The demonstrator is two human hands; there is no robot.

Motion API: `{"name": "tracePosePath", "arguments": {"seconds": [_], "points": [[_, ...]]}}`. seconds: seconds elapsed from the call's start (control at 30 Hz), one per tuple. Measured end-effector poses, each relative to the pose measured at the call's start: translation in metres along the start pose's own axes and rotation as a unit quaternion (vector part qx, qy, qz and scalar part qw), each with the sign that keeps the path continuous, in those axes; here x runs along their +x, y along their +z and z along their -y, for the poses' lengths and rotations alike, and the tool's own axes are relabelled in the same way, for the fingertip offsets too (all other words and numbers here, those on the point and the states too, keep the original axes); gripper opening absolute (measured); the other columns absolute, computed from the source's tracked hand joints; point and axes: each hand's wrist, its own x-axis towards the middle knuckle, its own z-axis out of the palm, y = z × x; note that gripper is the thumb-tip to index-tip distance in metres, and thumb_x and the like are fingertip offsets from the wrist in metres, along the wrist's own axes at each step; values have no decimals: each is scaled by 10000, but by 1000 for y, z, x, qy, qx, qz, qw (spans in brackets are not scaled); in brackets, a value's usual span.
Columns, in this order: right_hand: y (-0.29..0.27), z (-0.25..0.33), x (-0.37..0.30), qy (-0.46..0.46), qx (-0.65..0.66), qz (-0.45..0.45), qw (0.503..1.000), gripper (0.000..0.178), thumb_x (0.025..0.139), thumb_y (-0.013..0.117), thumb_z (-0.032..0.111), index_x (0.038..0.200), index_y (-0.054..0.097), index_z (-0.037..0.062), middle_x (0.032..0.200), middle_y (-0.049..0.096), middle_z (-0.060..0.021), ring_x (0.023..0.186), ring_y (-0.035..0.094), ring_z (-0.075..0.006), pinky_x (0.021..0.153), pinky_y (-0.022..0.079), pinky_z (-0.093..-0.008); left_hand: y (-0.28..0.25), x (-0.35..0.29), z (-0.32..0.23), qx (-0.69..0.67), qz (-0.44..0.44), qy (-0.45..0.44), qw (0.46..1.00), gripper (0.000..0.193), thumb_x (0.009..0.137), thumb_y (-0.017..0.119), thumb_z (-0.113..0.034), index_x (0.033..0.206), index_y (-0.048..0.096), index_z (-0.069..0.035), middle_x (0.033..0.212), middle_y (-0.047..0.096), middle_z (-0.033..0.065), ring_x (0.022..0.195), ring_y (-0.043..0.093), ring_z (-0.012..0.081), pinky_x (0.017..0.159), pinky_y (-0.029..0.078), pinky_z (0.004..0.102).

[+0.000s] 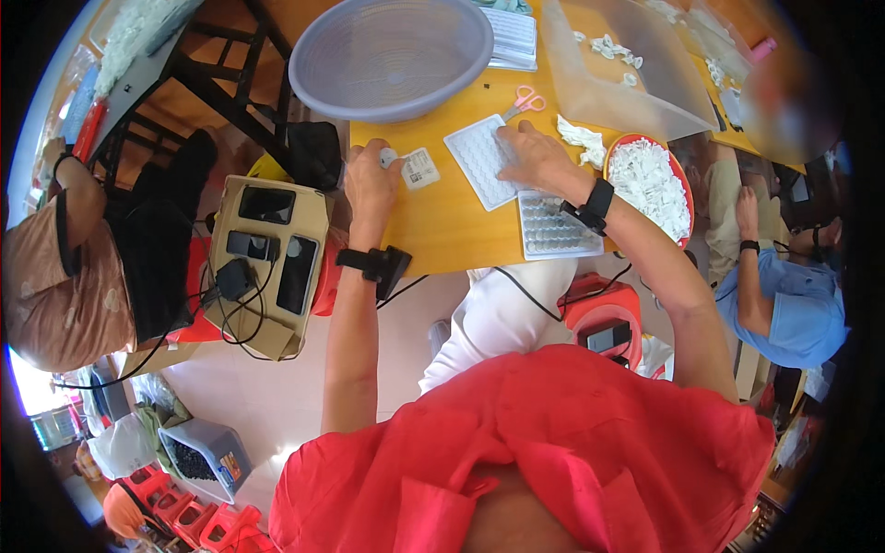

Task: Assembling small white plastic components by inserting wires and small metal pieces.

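My left hand (371,184) is closed at the table's left edge, with a small pale round piece (388,158) at its fingertips. Beside its thumb lies a small whitish card with a printed label (420,170). A white plastic tray with rows of small pockets (477,164) lies tilted on the table, and my right hand (544,164) grips its right edge. Below that hand, at the table's near edge, sits a second white tray (560,227) with greyish round pieces in its pockets. My right fingers partly cover the first tray.
A grey-blue basin (392,60) stands at the back left. Pink-handled scissors (525,100) lie behind the tray. To the right are a red-rimmed bowl of white pieces (649,189) and a translucent bin (618,78). A box with phones (267,258) is left. People sit on both sides.
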Motion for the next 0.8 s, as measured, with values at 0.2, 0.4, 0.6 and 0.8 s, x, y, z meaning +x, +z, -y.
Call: {"name": "tracePosePath", "arguments": {"seconds": [0.2, 0.4, 0.6, 0.8], "points": [[-7, 16, -13, -26, -12, -96, 995, 495, 691, 698, 220, 1133, 531, 70, 1001, 527, -182, 925, 559, -327, 786, 446, -376, -15, -14, 10, -87, 76, -70, 991, 289, 706, 694, -109, 968, 622, -10, 806, 611, 126, 713, 610, 231, 627, 481, 302], [-2, 51, -32, -167, 234, -128, 949, 269, 722, 649, 186, 940, 610, 34, 785, 595, -140, 742, 588, -285, 645, 466, -362, -35, -53, -34, -478, 176, -202, 837, 202, 808, 606, -40, 996, 596, 34, 844, 614, 43, 719, 600, 115, 620, 493, 209], [-3, 77, -61, -189, 344, -154, 906, 183, 707, 640, 165, 833, 618, 34, 740, 588, -135, 676, 580, -277, 612, 453, -368, -62, -89, -84, -608, 194, -202, 743, 231, 850, 524, -18, 1077, 515, 26, 983, 588, 104, 829, 610, 158, 719, 518, 243], [-41, 45, -73, -175, 316, -229, 904, 127, 699, 637, 113, 784, 615, 22, 716, 586, -112, 606, 551, -226, 578, 445, -326, -61, -103, -96, -591, 120, -156, 782, 237, 850, 533, -31, 1083, 499, 2, 990, 572, 121, 795, 604, 151, 688, 502, 242]]}}
